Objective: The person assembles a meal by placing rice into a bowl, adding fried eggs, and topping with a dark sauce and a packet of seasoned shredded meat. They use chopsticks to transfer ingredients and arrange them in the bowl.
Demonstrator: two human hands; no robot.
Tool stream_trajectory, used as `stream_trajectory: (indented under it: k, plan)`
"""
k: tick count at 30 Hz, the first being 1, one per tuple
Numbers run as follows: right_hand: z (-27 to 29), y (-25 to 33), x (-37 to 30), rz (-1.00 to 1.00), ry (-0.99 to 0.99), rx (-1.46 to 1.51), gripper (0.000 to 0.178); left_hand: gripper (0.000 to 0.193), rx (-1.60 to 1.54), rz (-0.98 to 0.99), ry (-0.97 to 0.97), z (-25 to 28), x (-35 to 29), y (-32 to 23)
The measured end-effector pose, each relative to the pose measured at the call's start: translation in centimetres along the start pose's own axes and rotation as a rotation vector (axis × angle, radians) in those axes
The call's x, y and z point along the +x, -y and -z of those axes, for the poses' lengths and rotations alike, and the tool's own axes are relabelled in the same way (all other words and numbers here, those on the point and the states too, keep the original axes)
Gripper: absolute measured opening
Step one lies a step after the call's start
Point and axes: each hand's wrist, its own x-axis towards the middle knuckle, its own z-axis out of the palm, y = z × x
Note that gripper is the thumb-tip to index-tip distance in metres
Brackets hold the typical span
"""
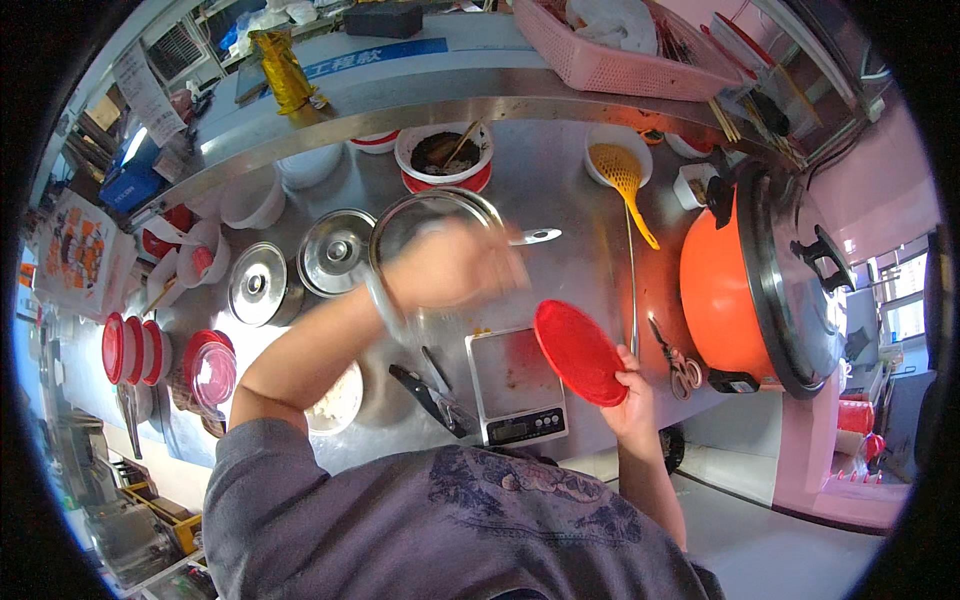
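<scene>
My right hand is closed on the rim of a red dish, round and shallow, held tilted over the worktop. My left hand, smeared by motion, passes over a wide steel-rimmed pot; whether it grips anything cannot be made out. A pale bangle circles that wrist. A short metal handle sticks out beside the pot, its other end hidden. Just left of the red dish lies a kitchen scale with a stained steel top. Black-handled tongs or cutters rest beside the scale.
Two lidded steel pots stand at the left. Farther back are a bowl of dark sauce and a yellow strainer spoon over a bowl. A big orange cooker blocks the right, with scissors near it. A steel shelf crosses behind.
</scene>
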Motion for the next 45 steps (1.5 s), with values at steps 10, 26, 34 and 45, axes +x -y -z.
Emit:
stream_trajectory:
  k: [10,26,34,45]
  plan:
    - [4.9,-0.2,-2.2,0.3,-0.35,-0.378,0.069,0.019,-1.346,1.144,-0.413,3.3,4.5,25.3]
    - [3.8,-0.9,-2.0,0.552,-0.29,-1.194,0.064,0.014,-1.441,0.865,-0.692,9.5,-23.1,6.4]
    - [-7.5,-6.0,-1.4,0.501,0.289,-1.203,0.044,0.029,-1.426,0.823,-1.043,6.5,-42.5,-0.9]
    - [-23.1,-14.8,11.3,0.53,0.244,-1.776,0.026,0.035,-1.387,1.079,-0.86,3.9,-57.4,2.6]
